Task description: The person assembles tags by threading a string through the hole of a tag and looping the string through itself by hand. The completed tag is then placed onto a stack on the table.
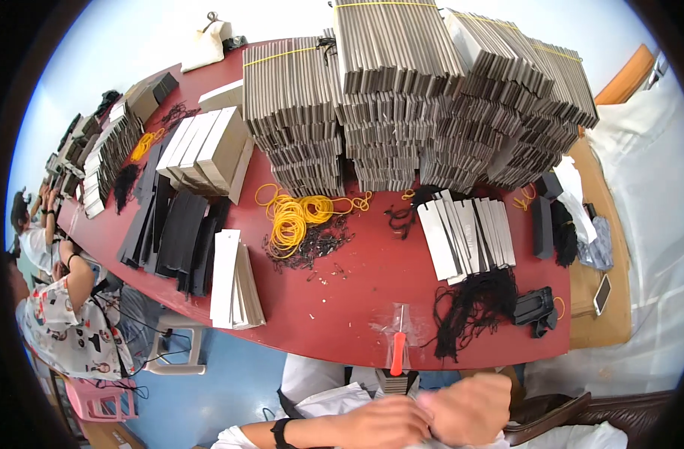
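At the lower edge, my left hand [390, 420], with a black band on its wrist, is closed with its fingers together beside my right hand. My right hand [469, 408] is curled like a fist and blurred. The two hands meet over my lap, and what they hold, if anything, is hidden. Just beyond them a grey ridged stack [396, 382] stands under the table edge, partly covered. An awl-like tool with a red handle [398, 355] lies on clear tape at the table's front edge, its thin metal shaft pointing away from me. Neither hand touches it.
Tall stacks of grey boards [402, 138] fill the back of the red table [342, 299]. Nearer lie white boxes [465, 236], black cords [469, 310], yellow bands [293, 224], black strips [181, 236] and a white stack [233, 288]. A phone [602, 294] lies right; another person [76, 314] sits left.
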Motion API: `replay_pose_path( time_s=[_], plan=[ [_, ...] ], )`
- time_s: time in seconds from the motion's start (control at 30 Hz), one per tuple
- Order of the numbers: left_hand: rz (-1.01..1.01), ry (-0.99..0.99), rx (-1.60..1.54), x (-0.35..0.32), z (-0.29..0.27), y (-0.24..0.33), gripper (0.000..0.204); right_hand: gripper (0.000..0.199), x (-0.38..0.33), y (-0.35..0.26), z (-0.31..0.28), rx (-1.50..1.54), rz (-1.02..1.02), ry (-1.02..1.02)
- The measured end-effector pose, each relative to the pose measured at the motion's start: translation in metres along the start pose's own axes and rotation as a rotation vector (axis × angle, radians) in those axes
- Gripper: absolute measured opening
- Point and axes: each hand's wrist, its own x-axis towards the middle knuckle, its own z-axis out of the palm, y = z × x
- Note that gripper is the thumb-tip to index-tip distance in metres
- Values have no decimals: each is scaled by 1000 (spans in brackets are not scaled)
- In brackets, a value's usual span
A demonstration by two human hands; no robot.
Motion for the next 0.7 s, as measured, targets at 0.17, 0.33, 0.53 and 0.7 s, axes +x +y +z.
replay_pose_path(
  time_s=[0.17, 0.33, 0.53, 0.7],
  plan=[
    [36, -1212, -1079, 10, 8, -32, 4, 19, -45, 12, -3, 206, 497, -261],
    [-126, -1155, -1058, 8, 4, -33, 3, 29, -47, 2, 12, 510, 600, -360],
    [-96, -1131, -932, 13, 0, -35, 5, 43, -37, 0, 31, 616, 529, -354],
    [-128, -1097, -910, 11, 1, -39, 6, 30, -47, 2, 38, 724, 690, -324]
  ],
)
